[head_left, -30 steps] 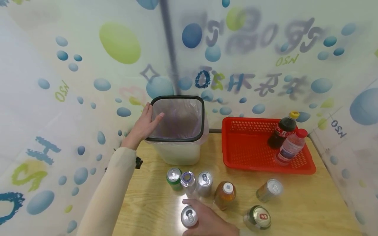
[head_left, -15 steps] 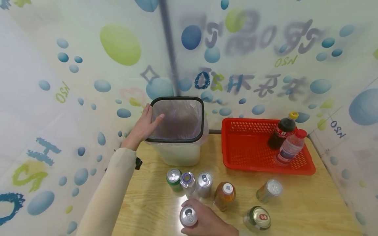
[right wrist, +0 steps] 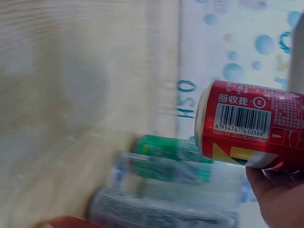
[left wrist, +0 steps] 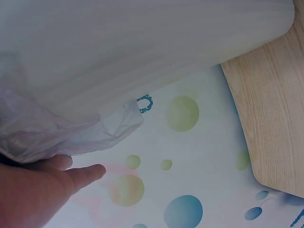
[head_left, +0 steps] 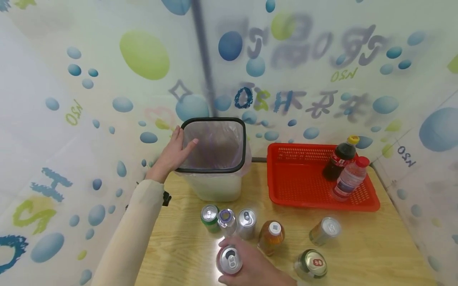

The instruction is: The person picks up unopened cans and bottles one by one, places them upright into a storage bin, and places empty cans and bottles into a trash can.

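My right hand (head_left: 250, 262) grips a red Coca-Cola can (head_left: 229, 260), its opened top facing up; the right wrist view shows the barcode side of the same can (right wrist: 256, 123). My left hand (head_left: 174, 153) rests on the left rim of a white bin (head_left: 216, 186) lined with a clear bag, fingers fairly straight and thumb over the opening. Just beyond the held can stand a green can (head_left: 210, 216), a clear bottle with a purple ring at its mouth (head_left: 227, 222) and a silver can (head_left: 247, 222). An amber drink bottle (head_left: 271, 237) with a white cap is to their right.
A red basket (head_left: 293, 190) at the back right holds a cola bottle (head_left: 338, 161) and a red-capped clear bottle (head_left: 350, 178). Another silver can (head_left: 325, 230) and a dark green can (head_left: 310, 264) stand on the wooden table (head_left: 372, 246). Patterned walls rise behind and at both sides.
The right hand has lifted the red can slightly, and more of its red side shows. The left hand stays on the bin rim.
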A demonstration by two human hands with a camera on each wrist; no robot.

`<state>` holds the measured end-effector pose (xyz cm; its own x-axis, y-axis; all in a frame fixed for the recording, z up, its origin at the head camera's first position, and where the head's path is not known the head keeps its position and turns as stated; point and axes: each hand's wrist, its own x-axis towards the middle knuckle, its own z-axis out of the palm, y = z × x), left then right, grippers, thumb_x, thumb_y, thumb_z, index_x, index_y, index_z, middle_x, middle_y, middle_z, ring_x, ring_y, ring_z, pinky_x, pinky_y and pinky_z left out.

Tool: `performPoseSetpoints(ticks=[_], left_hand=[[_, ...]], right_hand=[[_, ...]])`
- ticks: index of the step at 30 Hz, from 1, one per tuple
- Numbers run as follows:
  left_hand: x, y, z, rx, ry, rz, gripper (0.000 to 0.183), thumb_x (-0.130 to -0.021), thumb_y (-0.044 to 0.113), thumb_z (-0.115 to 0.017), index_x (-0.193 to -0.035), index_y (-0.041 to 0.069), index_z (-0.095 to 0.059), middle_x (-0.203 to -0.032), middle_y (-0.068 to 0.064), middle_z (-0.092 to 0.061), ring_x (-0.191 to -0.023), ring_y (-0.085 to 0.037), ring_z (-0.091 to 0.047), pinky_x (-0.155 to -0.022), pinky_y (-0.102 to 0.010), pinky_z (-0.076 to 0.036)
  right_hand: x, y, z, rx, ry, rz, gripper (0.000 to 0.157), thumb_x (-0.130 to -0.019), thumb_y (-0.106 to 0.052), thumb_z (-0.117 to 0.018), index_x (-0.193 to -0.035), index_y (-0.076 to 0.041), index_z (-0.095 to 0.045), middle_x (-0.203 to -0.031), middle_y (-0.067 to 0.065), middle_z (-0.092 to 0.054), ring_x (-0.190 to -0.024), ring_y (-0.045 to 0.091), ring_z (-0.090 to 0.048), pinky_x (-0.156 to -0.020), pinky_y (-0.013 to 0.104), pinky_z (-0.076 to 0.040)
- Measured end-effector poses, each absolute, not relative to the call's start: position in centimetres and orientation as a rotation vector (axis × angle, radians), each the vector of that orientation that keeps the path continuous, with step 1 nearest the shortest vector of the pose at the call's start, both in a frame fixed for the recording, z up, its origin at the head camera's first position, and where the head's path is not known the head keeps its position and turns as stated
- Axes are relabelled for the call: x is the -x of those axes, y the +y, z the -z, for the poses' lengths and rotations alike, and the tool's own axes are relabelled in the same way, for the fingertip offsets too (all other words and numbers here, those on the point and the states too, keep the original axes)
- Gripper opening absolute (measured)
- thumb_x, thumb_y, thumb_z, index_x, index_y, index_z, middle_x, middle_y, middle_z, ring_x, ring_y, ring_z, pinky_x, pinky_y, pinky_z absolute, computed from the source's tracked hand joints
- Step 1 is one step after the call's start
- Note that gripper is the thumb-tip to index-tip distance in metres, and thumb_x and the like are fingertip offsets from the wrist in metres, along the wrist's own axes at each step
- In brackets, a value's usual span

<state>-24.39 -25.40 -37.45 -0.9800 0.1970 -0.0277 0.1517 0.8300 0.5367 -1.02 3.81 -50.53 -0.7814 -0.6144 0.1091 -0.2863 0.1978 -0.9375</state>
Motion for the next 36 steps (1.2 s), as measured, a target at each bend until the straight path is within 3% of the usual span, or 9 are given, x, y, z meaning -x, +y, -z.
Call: performPoseSetpoints(ticks=[12, 14, 20, 23, 27, 36], left_hand=[[24.2, -25.6, 37.3, -0.274, 2.933, -0.834, 0.102, -0.103, 0.071, -0.030, -0.161, -0.006, 0.003, -0.171, -0.021, 0.013, -0.158, -0.037, 0.005, -0.126, -0.055, -0.008], [24.2, -25.6, 37.3, -0.273, 2.934, -0.836, 0.103, -0.103, 0.072, -0.030, -0.161, -0.007, 0.002, -0.171, -0.022, 0.013, -0.158, -0.038, 0.004, -0.126, -0.056, -0.008], [24.0, -25.6, 37.4, -0.260, 2.934, -0.816, 0.102, -0.103, 0.071, -0.031, -0.161, -0.006, 0.003, -0.171, -0.021, 0.013, -0.158, -0.038, 0.004, -0.125, -0.056, -0.009], [24.0, -25.7, 37.4, -0.257, 2.932, -0.809, 0.101, -0.104, 0.070, -0.031, -0.161, -0.006, 0.004, -0.171, -0.021, 0.013, -0.158, -0.039, 0.004, -0.125, -0.056, -0.009], [24.1, -25.7, 37.5, -0.252, 2.934, -0.810, 0.101, -0.104, 0.070, -0.031, -0.161, -0.006, 0.004, -0.171, -0.021, 0.013, -0.158, -0.039, 0.004, -0.125, -0.057, -0.009], [24.1, -25.3, 37.4, -0.265, 2.934, -0.816, 0.100, -0.104, 0.069, -0.032, -0.162, -0.005, 0.003, -0.171, -0.020, 0.014, -0.158, -0.037, 0.006, -0.125, -0.056, -0.009]], right_hand=[[1.3, 6.5, 44.1, 1.153, 2.333, 1.754, 0.071, -0.085, -0.028, -0.088, -0.143, -0.018, -0.048, -0.136, -0.001, -0.061, -0.117, 0.015, -0.062, -0.099, 0.032, -0.053], [1.5, 7.1, 43.0, 1.228, 2.353, 1.781, 0.075, -0.082, -0.024, -0.090, -0.142, -0.011, -0.048, -0.138, 0.004, -0.061, -0.118, 0.020, -0.062, -0.099, 0.034, -0.053], [1.0, 9.6, 39.5, 1.052, 2.363, 1.780, 0.079, -0.083, -0.022, -0.090, -0.147, -0.017, -0.044, -0.143, 0.003, -0.056, -0.121, 0.018, -0.059, -0.093, 0.032, -0.057], [1.5, 10.8, 38.3, 1.234, 2.420, 1.832, 0.081, -0.080, -0.019, -0.092, -0.143, -0.004, -0.044, -0.142, 0.012, -0.056, -0.125, 0.023, -0.059, -0.097, 0.033, -0.056], [2.4, 11.7, 36.4, 1.453, 2.528, 1.871, 0.078, -0.081, -0.027, -0.091, -0.135, 0.008, -0.046, -0.139, 0.016, -0.059, -0.129, 0.024, -0.058, -0.102, 0.028, -0.052], [6.2, 12.1, 31.1, 1.542, 2.707, 1.764, 0.073, -0.091, -0.045, -0.078, -0.133, 0.007, -0.049, -0.136, 0.013, -0.063, -0.127, 0.020, -0.059, -0.098, 0.024, -0.053]])
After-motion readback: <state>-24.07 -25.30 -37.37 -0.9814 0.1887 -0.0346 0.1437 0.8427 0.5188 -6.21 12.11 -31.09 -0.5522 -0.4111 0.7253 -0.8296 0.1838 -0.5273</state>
